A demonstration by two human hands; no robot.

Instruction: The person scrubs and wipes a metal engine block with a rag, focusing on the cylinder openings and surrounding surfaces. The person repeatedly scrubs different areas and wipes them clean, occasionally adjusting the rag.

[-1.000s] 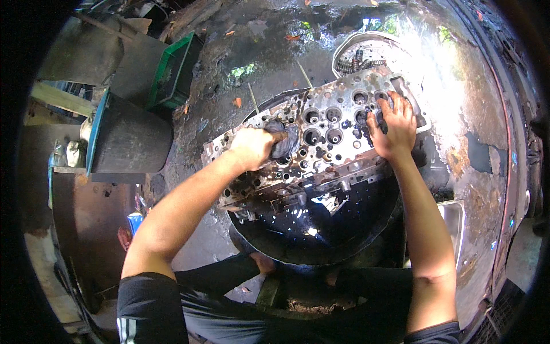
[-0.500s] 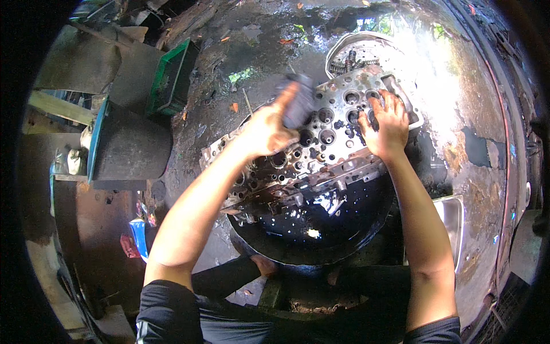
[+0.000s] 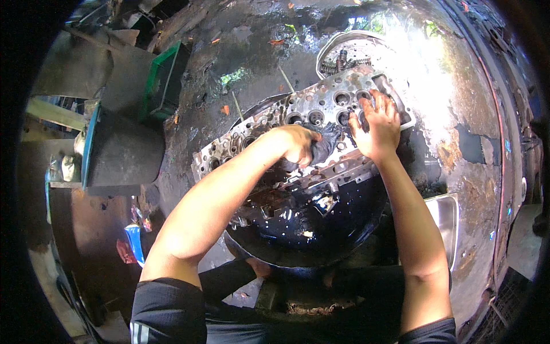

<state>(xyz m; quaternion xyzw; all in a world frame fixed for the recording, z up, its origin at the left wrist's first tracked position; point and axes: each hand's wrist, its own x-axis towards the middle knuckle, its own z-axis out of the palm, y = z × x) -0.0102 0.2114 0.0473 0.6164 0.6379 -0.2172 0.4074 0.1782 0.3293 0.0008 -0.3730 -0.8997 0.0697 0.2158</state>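
Observation:
A metal engine cylinder head (image 3: 323, 102), full of round holes, lies slantwise across a large dark round basin (image 3: 286, 243) holding black, shiny liquid. Bunched in my left hand (image 3: 295, 144) is a dark rag (image 3: 325, 145), pressed against the near-middle part of the head's face; it hides some of the holes. Toward the head's right end, my right hand (image 3: 378, 127) lies on the metal with its fingers apart, over and beside a pair of the larger holes.
Beyond the head stands a round pale pan (image 3: 324, 57) with dark coil springs (image 3: 342, 61). A green-rimmed crate (image 3: 153, 86) is at the far left. To the right sits a metal tray (image 3: 450, 221). The ground (image 3: 263, 63) is wet and stained.
My left hand has brought the rag down from above the far edge, nearer and to the right, onto the head's face. My right hand stays at the right end.

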